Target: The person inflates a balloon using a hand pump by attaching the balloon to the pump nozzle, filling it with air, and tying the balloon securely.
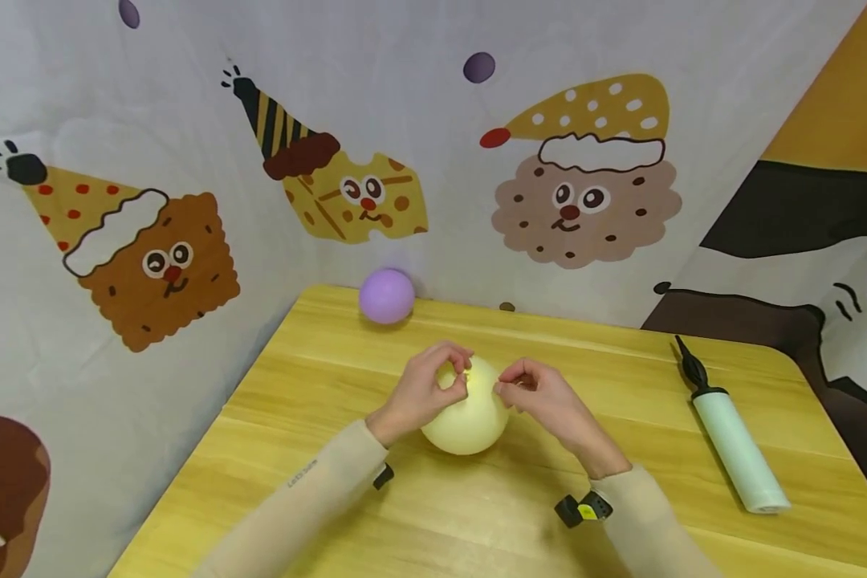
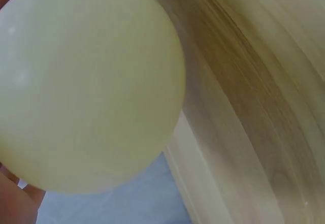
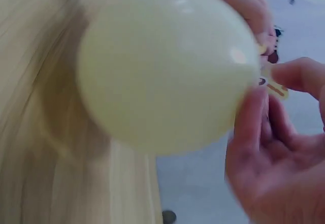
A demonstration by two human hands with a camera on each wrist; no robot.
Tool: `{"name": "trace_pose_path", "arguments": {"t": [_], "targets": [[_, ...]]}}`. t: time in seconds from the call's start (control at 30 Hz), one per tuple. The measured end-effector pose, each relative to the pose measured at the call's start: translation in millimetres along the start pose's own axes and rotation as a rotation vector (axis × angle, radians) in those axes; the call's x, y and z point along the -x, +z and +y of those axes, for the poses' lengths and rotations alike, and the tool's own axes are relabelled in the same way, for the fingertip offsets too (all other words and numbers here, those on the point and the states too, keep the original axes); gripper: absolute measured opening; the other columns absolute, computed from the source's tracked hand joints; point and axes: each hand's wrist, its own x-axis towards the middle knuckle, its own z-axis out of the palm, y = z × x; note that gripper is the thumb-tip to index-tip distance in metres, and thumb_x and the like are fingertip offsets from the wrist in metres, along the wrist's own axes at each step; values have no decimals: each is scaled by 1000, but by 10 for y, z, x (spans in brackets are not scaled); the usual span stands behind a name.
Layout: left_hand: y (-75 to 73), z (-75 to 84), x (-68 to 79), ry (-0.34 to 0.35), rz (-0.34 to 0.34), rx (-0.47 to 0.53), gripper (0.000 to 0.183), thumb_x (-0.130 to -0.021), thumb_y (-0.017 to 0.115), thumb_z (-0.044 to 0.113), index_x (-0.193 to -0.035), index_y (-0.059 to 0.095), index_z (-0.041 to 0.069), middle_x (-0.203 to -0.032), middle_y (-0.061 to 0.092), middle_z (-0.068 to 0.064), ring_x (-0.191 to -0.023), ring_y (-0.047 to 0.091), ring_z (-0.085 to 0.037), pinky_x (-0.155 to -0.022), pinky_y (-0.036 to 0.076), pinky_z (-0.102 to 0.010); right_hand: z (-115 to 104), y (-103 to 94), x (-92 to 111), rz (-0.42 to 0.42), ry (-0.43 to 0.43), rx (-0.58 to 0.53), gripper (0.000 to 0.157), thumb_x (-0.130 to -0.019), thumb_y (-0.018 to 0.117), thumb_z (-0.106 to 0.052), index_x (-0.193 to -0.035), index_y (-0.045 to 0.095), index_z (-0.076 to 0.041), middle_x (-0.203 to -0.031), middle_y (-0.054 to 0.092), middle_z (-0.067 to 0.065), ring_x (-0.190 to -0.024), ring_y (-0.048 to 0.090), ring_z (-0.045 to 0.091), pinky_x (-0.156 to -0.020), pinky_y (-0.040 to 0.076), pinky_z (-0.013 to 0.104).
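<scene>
A round, pale yellow balloon [image 1: 468, 413] is held above the wooden table [image 1: 318, 401], between my two hands. With thumb and index finger, my left hand [image 1: 426, 389] pinches its small neck at the top. Close by the balloon's right side is my right hand [image 1: 545, 401], fingers loosely bent and nothing visible in them. In the right wrist view, a gap shows between the thumb and fingers of the right hand [image 3: 284, 168], right at the balloon's edge. The balloon [image 2: 91, 87] hides most of the left hand in the left wrist view.
A purple balloon [image 1: 386, 296] rests at the table's back left edge. On the right lies a pale green hand pump [image 1: 740, 449] with a black nozzle, pointing to the back. A cloth [image 1: 441, 265] printed with cartoon food hangs behind the table.
</scene>
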Motion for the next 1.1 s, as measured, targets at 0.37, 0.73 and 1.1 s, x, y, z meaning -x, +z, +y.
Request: {"name": "trace_pose_path", "arguments": {"t": [0.37, 0.73, 1.1], "targets": [[-39, -173, -33, -333, 243, 365, 6, -96, 59, -5, -95, 55, -1, -111, 70, -20, -107, 69, -31, -89, 56, -26, 273, 198, 15, 75, -90, 276, 120, -76, 91, -47, -165, 18, -13, -165, 22, 18, -141, 40, 44, -105, 44, 67], [-191, -341, 96, -360, 364, 322, 24, -102, 64, 6, -124, 61, -4, -146, 55, -19, -143, 44, -33, -118, 31, -63, 275, 269, -503, 231, -89, 391, 120, -78, 88, -54, -165, 16, -14, -165, 24, 20, -137, 46, 44, -104, 45, 67], [-237, -449, 287, -88, 330, -37, 22, -97, 64, -3, -119, 64, -3, -143, 59, -18, -140, 46, -45, -119, 36, -51, 277, 223, -994, 404, -181, 807, 123, -70, 95, -50, -162, 24, -7, -159, 30, 29, -135, 44, 52, -94, 52, 68]]}}
